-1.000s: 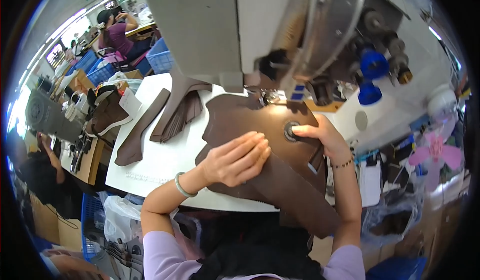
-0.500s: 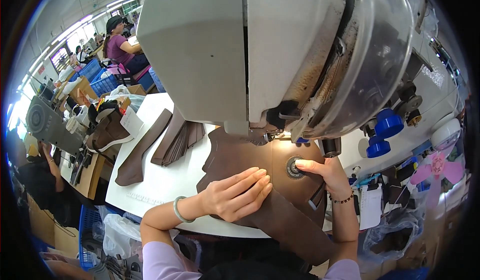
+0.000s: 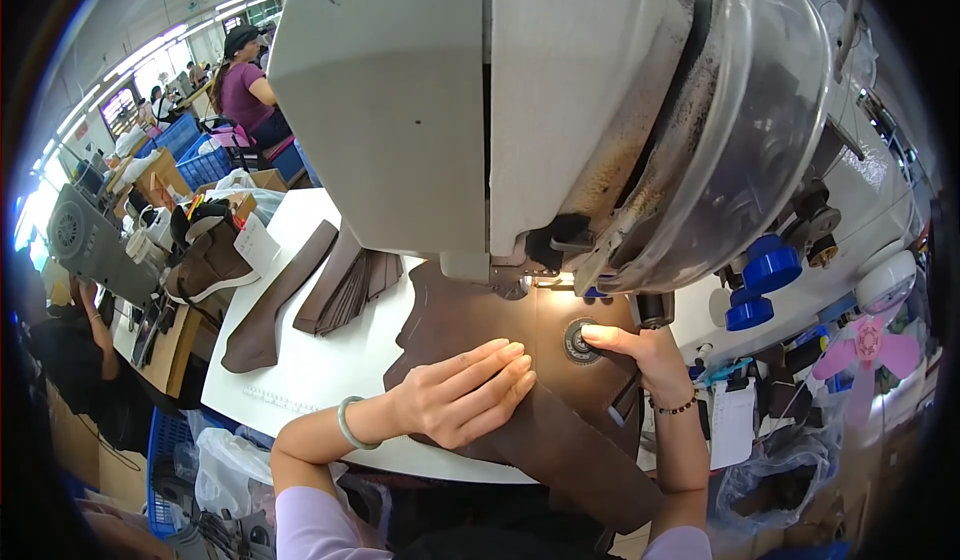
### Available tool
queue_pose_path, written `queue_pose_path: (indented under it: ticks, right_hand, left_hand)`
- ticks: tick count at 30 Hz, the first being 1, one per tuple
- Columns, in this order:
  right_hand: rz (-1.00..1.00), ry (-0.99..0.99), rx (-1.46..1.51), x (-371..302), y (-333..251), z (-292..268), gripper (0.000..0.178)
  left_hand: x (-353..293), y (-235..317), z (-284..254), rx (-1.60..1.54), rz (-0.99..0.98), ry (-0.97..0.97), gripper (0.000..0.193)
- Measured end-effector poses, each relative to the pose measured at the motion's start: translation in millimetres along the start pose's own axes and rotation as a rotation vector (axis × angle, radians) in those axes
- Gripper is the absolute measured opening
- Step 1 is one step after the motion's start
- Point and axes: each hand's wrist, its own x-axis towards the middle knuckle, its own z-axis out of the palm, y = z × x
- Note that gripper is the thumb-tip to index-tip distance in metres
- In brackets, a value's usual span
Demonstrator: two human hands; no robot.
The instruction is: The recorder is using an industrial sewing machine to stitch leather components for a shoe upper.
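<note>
Brown leather-like shoe pieces (image 3: 465,310) lie under the head of a large pale sewing machine (image 3: 380,120), in the lamp's light. A dark round badge (image 3: 581,341) with a ridged rim sits on the material. My left hand (image 3: 462,395) has its fingers pinched together on the edge of a long brown flap, which hangs toward me. At the right, my right hand (image 3: 645,360) lays its thumb on the badge's edge and grips the material's side; its other fingers are mostly hidden. The needle area is largely covered by the machine head.
Left on the white table (image 3: 310,380) lie a fanned stack of brown strips (image 3: 350,290), a long brown piece (image 3: 280,305) and a clear ruler (image 3: 280,397). A brown shoe (image 3: 215,260) stands beyond. Blue knobs (image 3: 770,263) and a pink fan (image 3: 868,345) are at right.
The whole view has shifted slightly, so most things sit a little farther left. Both hands keep nearly the same hold on the brown material. A person in the background has moved an arm.
</note>
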Motion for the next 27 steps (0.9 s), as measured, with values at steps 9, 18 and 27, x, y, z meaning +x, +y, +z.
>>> queue_pose_path:
  ticks: [9, 18, 27]
  right_hand:
    - [0.023, 0.062, -0.004, -0.2, 4.4, 0.7, 0.025]
    - [-0.037, 0.033, 0.016, 7.3, 7.9, -2.4, 0.024]
    - [-0.071, 0.032, -0.011, 9.6, 6.7, -2.1, 0.017]
  left_hand:
    - [-0.8, -2.2, 1.5, -0.012, -0.003, 0.012, 0.012]
    - [1.4, -4.2, 3.2, -0.014, -0.018, 0.017, 0.014]
    - [-1.0, -6.5, 4.9, -0.022, -0.013, 0.039, 0.018]
